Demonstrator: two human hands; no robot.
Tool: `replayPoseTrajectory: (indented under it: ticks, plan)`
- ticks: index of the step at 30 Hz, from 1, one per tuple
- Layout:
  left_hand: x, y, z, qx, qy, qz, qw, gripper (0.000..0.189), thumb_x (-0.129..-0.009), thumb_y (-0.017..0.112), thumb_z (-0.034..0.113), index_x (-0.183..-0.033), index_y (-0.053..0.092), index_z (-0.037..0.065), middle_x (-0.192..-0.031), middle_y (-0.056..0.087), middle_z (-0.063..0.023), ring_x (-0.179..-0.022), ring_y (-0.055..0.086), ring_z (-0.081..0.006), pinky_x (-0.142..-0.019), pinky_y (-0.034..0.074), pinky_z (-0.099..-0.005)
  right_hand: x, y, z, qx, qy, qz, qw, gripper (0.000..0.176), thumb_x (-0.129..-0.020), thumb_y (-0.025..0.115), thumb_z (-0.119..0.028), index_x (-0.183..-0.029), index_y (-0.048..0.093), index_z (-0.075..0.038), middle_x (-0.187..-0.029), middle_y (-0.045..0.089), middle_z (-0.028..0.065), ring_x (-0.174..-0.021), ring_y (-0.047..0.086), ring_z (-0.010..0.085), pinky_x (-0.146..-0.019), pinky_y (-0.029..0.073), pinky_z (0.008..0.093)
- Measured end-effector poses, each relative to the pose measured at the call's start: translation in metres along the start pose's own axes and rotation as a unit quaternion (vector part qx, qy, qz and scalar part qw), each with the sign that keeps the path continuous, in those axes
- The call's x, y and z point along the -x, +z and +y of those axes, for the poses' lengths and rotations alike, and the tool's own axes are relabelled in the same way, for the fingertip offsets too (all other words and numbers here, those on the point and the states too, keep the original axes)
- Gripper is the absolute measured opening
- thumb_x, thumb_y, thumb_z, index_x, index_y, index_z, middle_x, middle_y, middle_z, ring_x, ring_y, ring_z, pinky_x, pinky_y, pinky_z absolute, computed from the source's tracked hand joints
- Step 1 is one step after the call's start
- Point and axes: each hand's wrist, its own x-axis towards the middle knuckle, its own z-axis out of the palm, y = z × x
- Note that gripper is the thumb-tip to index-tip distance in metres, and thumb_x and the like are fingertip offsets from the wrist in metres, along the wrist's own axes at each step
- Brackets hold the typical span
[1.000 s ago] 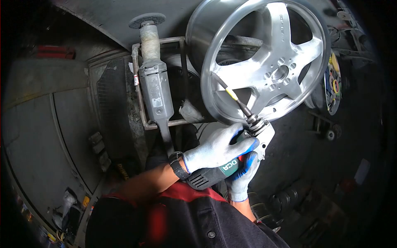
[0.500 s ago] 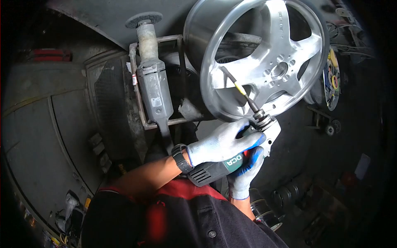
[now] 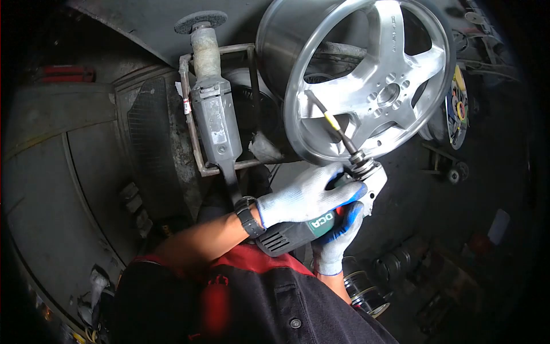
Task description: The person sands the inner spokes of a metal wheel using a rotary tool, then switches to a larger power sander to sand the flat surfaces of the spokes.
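Both my hands wear white knit gloves with blue-coated fingers, and both grip a dark angle grinder (image 3: 283,236) with a green DCA label. My left hand (image 3: 303,196), with a black watch at the wrist, closes over the grinder near its metal head (image 3: 373,182). From the right and below, my right hand (image 3: 341,238) wraps the body. A long thin rod (image 3: 338,127) with a yellow band extends from the head. Its far end overlaps a spoke of the shiny five-spoke alloy wheel (image 3: 369,80), which stands tilted in front of me.
Left of the wheel, a large grey power tool (image 3: 217,123) with a round disc on top rests on a metal pipe frame (image 3: 252,74). A disc holding colourful items (image 3: 458,109) is at the right. Dark wheel rims (image 3: 364,286) lie low on the right.
The view has shifted slightly, so the wheel sits a little further right. Both hands keep their grip on the grinder, and the rod's end stays over the same spoke.
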Motion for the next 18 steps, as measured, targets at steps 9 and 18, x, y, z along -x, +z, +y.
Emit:
replayPoseTrajectory:
  ticks: [9, 18]
  plan:
    - [-0.011, 0.000, 0.001, -0.020, -0.028, -0.028, 0.999, 0.045, -0.097, 0.061, 0.038, -0.120, 0.059, 0.000, -0.098, 0.069, -0.0191, -0.089, 0.069, -0.0293, -0.080, 0.051, -0.0374, -0.008, 0.013, -0.004, -0.049, -0.004, 0.068, 0.996, 0.046, -0.104, 0.047, -0.037, -0.129, 0.055, 0.001, -0.124, 0.061, 0.0098, -0.111, 0.060, 0.0182, -0.096, 0.046, 0.0348]
    - [0.012, -0.006, 0.005, -0.039, -0.069, -0.011, 0.997, 0.040, -0.094, 0.066, 0.037, -0.100, 0.059, -0.002, -0.085, 0.066, -0.0189, -0.077, 0.066, -0.0309, -0.072, 0.050, -0.0388, 0.011, 0.012, 0.011, -0.020, 0.010, 0.025, 0.999, 0.053, -0.101, 0.050, -0.044, -0.137, 0.047, -0.006, -0.130, 0.056, 0.0091, -0.121, 0.055, 0.0213, -0.106, 0.044, 0.0390]
